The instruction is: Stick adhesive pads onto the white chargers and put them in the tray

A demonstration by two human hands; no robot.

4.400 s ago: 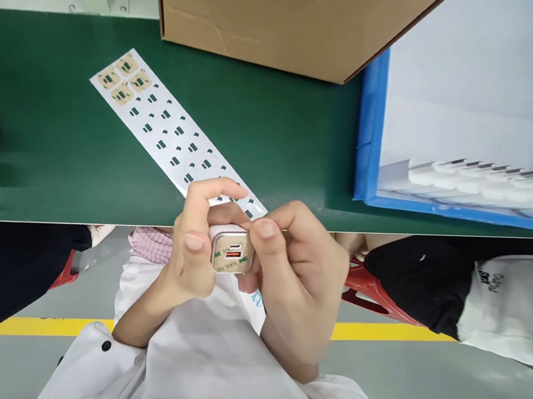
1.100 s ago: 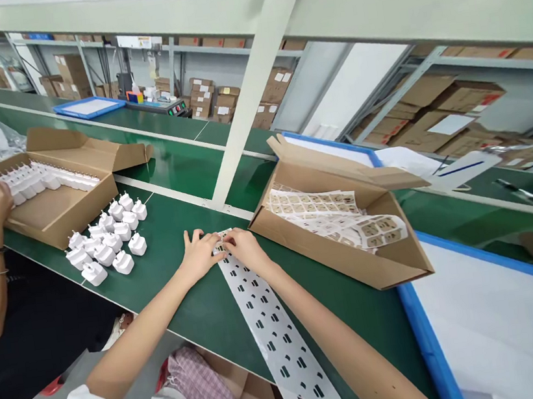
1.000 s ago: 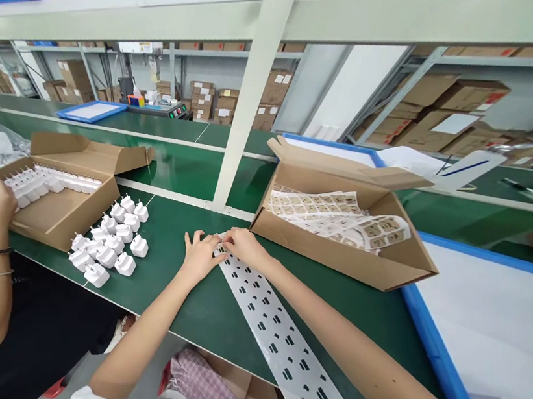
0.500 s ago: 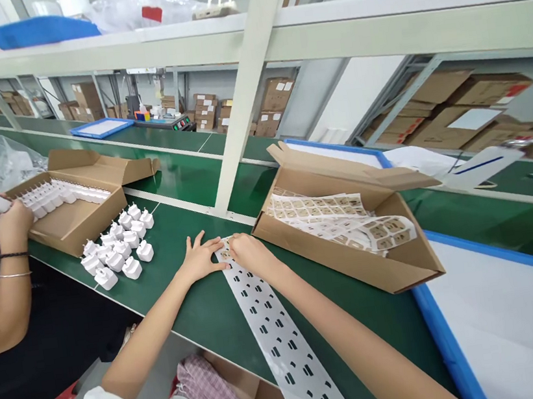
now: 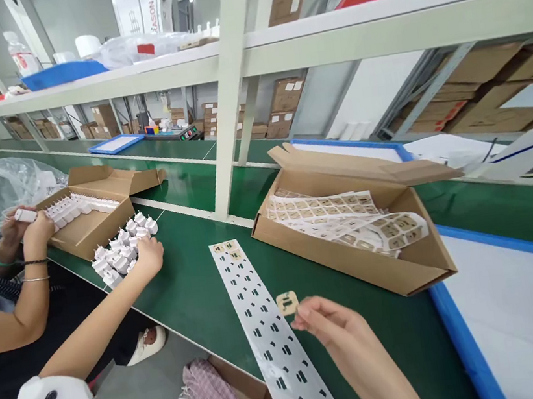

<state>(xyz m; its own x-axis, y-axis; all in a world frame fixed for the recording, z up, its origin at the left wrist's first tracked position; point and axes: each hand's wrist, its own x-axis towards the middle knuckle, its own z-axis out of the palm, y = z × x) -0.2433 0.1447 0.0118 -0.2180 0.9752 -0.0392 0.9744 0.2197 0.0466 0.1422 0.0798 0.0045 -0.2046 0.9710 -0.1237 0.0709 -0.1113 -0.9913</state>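
Note:
My right hand (image 5: pixel 335 328) pinches a small beige sticker (image 5: pixel 287 303) with dark cut-outs between thumb and forefinger, holding it above the sticker sheet's right edge. The long white sticker sheet (image 5: pixel 267 330) lies on the green bench; a few beige stickers remain at its far end. My left hand (image 5: pixel 150 257) is at the right side of a cluster of white plug chargers (image 5: pixel 119 251). Its fingers are curled against one charger, with the fingertips partly hidden. Prongs point upward on most of the chargers.
An open cardboard box (image 5: pixel 342 255) holds more sticker sheets. Blue-rimmed trays (image 5: pixel 467 343) lie to the right. At left, a co-worker's hands (image 5: pixel 37 229) hold a white charger beside a carton (image 5: pixel 87 233) of chargers. A shelf post (image 5: pixel 226 133) rises behind the bench.
My right hand has peeled a sticker off the sheet and moved nearer and to the right with it. My left hand has left the sheet for the chargers. The view has shifted.

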